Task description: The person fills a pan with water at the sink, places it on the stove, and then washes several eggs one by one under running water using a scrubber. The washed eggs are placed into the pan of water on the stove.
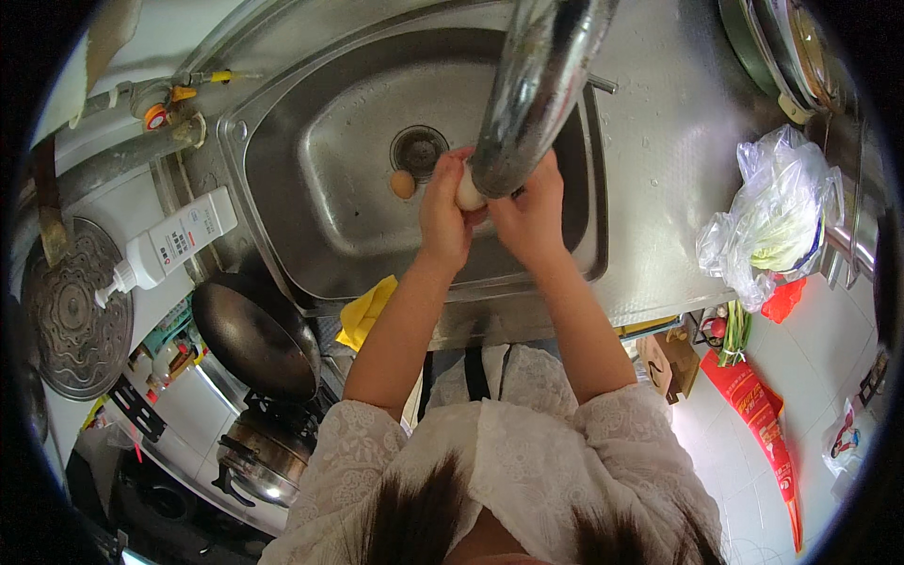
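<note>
Beneath the metal faucet (526, 99), my left hand (446, 208) grips a pale egg (468, 189) over the stainless steel sink (339, 183). My right hand (533, 208) is beside it with its fingers bent near the egg's right side; the faucet hides part of those fingers, so whether they hold anything does not show. A brown egg (402, 184) lies on the sink's floor at the lower left edge of the drain strainer (419, 152).
A plastic bag with a leafy vegetable (780, 244) lies on the right counter. Left of the sink are a white pump bottle (176, 236) and a dark wok (254, 339). A yellow cloth (367, 312) hangs at the front edge. Stacked pans and lids (784, 53) stand at the upper right.
</note>
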The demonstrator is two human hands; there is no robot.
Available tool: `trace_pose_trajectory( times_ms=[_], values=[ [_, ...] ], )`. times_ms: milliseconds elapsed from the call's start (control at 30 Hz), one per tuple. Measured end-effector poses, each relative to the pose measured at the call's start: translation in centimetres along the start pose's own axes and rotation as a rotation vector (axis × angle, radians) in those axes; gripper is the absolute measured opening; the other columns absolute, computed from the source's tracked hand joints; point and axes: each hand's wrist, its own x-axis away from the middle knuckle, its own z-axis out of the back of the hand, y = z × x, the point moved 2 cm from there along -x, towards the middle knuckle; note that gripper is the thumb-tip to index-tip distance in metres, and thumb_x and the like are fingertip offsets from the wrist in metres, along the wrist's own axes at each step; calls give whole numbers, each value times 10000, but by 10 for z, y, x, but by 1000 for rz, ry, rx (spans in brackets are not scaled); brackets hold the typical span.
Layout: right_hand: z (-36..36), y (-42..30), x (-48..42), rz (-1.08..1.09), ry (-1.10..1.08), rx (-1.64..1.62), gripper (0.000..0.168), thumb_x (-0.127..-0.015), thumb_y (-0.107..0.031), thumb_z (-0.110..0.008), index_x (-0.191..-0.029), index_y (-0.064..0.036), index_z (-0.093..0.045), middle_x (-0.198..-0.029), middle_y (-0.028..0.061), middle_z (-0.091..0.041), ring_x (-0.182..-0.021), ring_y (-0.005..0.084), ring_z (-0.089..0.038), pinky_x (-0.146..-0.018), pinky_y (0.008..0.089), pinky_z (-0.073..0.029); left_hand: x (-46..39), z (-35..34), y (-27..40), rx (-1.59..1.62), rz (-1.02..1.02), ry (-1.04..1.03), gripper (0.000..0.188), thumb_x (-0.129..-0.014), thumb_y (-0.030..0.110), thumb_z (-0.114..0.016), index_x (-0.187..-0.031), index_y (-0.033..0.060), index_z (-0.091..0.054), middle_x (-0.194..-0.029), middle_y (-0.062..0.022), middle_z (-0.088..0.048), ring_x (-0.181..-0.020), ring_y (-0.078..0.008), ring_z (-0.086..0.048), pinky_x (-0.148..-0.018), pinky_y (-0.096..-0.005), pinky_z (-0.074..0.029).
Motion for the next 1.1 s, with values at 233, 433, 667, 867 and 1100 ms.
trace_pose_trajectory(
  times_ms=[233, 433, 667, 867, 1100],
  values=[
    [-9, 11, -11, -172, -165, -125, 177, -681, -77, -702, -815, -31, -597, -765, 111, -517, -757, 330, -518, -640, 380, -435, -8, 27, -17, 165, 56, -105, 281, -941, 345, -423, -1054, 103, -510, -871, -15, -539, -600, -100, -472, -471, -241, -362],
    [11, 41, -17, -263, 31, -194, 137, -766, -99, -683, -808, -4, -594, -753, 94, -551, -694, 225, -544, -643, 304, -435, -1, 22, 5, 426, 119, -310, 329, -939, 412, -421, -1026, 122, -553, -870, -18, -563, -569, -92, -442, -450, -228, -340],
    [11, 15, -2, -410, 33, -470, 187, -818, -138, -676, -779, -14, -542, -734, 25, -497, -686, 89, -458, -623, 232, -389, -6, 11, 4, 176, 34, -124, 349, -931, 389, -435, -1077, 93, -551, -927, -10, -566, -698, -106, -521, -556, -245, -408],
    [2, -31, 9, 147, -47, -16, 206, -634, -31, -690, -787, -26, -551, -776, 146, -501, -735, 347, -500, -630, 379, -425, -8, -8, 4, 12, -229, -87, 300, -934, 297, -398, -1044, 55, -539, -956, -42, -552, -845, -114, -523, -740, -260, -431],
    [-5, -2, -2, -94, 14, -155, 172, -637, 4, -645, -785, -23, -560, -746, 136, -483, -718, 329, -503, -625, 381, -418, -4, 1, -8, -151, -396, -15, 233, -905, 230, -408, -986, 37, -509, -912, -24, -515, -824, -106, -483, -784, -253, -400]
  ],
)
